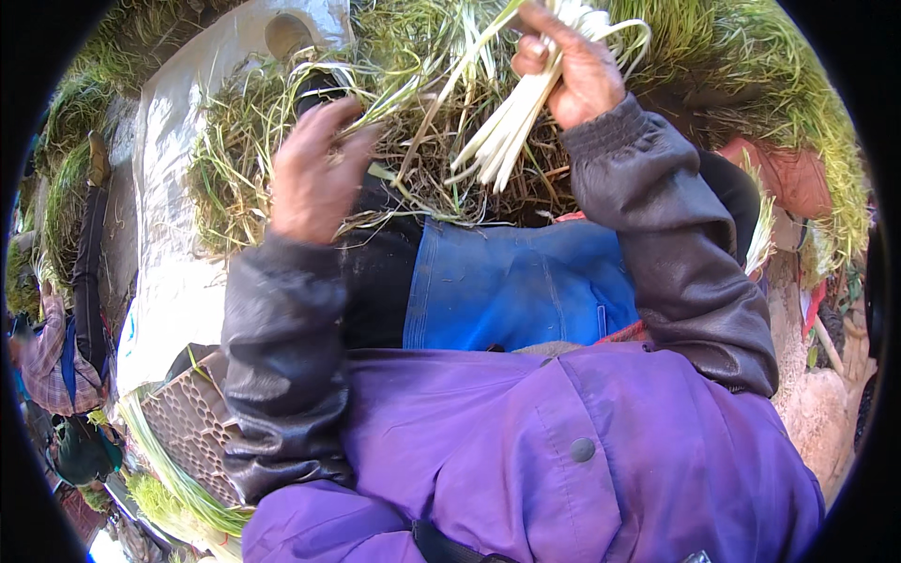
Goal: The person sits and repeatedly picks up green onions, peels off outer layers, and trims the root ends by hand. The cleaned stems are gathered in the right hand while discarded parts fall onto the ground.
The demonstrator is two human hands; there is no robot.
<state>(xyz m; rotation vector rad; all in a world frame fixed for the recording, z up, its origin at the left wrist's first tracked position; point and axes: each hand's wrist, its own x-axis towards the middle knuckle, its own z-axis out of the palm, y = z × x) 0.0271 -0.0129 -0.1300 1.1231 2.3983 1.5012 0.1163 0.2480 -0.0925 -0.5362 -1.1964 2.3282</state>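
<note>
A bundle of pale, peeled stalks (pixel 508 134) hangs from my right hand (pixel 581 70), whose fingers are closed around it near the top of the view. One long green-white stalk runs from that hand down to the left. My left hand (pixel 317 172) is blurred and lies over the left part of a heap of loose green leaves and dry plant waste (pixel 436 162); its fingers look partly bent, and whether it holds any strands cannot be told. A blue cloth (pixel 521 281) covers my lap below the heap.
Piles of long green leafy plants (pixel 767 63) lie across the top and right. A pale sheet (pixel 176 211) spreads at the left. A honeycomb-patterned block (pixel 190 429) and a bunch of green stalks (pixel 176 468) are beside my left forearm. Another person (pixel 60 359) sits at the far left.
</note>
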